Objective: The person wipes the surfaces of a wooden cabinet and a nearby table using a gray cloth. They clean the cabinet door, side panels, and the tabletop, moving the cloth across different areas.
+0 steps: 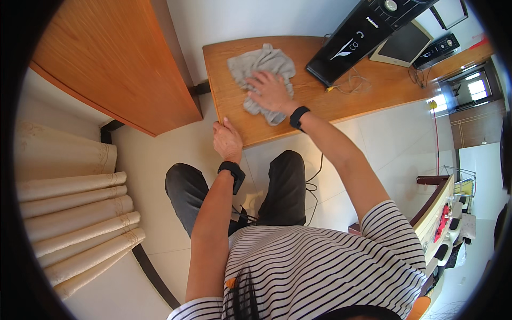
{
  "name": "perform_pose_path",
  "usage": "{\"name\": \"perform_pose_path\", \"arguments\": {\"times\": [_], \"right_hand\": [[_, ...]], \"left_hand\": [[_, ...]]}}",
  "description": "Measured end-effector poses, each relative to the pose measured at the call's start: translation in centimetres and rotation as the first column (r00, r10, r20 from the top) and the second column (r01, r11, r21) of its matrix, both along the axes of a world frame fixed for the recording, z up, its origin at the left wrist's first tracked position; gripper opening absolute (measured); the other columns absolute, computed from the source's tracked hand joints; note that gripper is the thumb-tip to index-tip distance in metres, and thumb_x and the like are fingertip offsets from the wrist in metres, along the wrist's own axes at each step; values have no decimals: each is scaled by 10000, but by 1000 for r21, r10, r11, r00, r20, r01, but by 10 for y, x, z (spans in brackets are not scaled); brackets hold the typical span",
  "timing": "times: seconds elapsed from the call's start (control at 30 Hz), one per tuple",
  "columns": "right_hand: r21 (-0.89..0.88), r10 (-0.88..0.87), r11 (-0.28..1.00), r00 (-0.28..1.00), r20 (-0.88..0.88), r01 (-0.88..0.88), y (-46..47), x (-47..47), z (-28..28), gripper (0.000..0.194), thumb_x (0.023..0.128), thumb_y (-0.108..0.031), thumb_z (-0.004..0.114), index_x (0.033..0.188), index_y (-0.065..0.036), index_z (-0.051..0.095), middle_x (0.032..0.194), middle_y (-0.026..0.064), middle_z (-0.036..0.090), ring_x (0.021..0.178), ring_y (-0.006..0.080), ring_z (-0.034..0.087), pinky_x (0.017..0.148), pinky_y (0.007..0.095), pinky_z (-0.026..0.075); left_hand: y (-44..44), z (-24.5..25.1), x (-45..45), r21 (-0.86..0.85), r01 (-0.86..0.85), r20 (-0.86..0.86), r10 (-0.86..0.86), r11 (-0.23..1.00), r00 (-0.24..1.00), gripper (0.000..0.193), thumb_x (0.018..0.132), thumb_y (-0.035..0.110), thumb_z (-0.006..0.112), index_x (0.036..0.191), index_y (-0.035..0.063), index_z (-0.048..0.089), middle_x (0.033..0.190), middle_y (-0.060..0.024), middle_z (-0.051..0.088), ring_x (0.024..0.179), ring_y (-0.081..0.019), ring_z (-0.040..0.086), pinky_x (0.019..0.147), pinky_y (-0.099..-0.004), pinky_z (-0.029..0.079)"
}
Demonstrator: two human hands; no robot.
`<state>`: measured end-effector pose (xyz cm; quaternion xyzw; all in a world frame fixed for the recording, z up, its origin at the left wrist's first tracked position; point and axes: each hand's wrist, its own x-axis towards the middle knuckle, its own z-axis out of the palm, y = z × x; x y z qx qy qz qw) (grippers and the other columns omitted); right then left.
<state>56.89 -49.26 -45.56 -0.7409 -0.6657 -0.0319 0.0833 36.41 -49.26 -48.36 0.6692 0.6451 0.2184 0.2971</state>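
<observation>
A crumpled grey cloth (pixel 262 60) lies on the left end of a long wooden cabinet top (pixel 308 98). My right hand (pixel 270 92) rests flat on the cloth with its fingers spread, pressing it against the wood. At the near left corner of the top, my left hand (pixel 228 140) grips the edge, its thumb above and its fingers curled over the side. Both wrists wear black bands.
Right of the cloth stands a tall black speaker (pixel 348 44), with a loose cable (pixel 354 84) at its base. Beyond are a monitor (pixel 404 44) and a second speaker (pixel 438 50). A wooden cabinet (pixel 120 60) rises at left, above cream curtains (pixel 80 200). A black cord (pixel 314 188) trails on the floor.
</observation>
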Motion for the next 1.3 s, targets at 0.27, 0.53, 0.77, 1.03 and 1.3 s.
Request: {"name": "perform_pose_path", "arguments": {"times": [0.27,0.53,0.77,1.03,1.3], "right_hand": [[45,478,878,876,-71,-476,-99,-34,17,514,919,-405,622,1376,-179,566,1489,82,463,1361,280,405,1101,581,297],[-152,-175,974,984,-38,167,2,78,-2,626,982,-508,478,1492,-146,445,1595,94,326,1435,315,311,1116,626,275],[-176,141,974,990,-3,-140,24,-21,3,636,980,-491,476,1512,-147,425,1588,110,350,1454,322,285,1133,648,236],[-122,304,940,945,-124,-318,-34,24,3,644,956,-430,540,1482,-76,430,1563,140,352,1456,323,278,1143,634,241],[-419,-419,834,906,-56,359,95,100,13,720,1030,-510,356,1602,-105,192,1677,99,134,1532,346,115,1193,654,148]], "left_hand": [[6,-21,-13,45,257,-114,-251,965,961,467,1064,385,406,1116,-61,530,1077,-284,661,944,-473,648,806,-540,524],[1,-5,-2,9,17,-8,-16,1000,1000,459,1065,396,397,1115,-44,520,1096,-278,657,953,-475,643,815,-542,517],[1,1,-5,-6,21,25,-21,1000,999,469,1062,404,395,1117,-44,523,1085,-278,662,946,-474,649,814,-547,515],[7,2,-18,-12,181,-74,-182,983,981,460,1060,411,393,1099,-34,499,967,-291,682,866,-471,668,769,-544,525],[5,5,-15,-19,150,-62,-151,988,987,455,1053,419,401,1108,-24,492,1002,-285,680,846,-478,665,745,-553,525]]}}
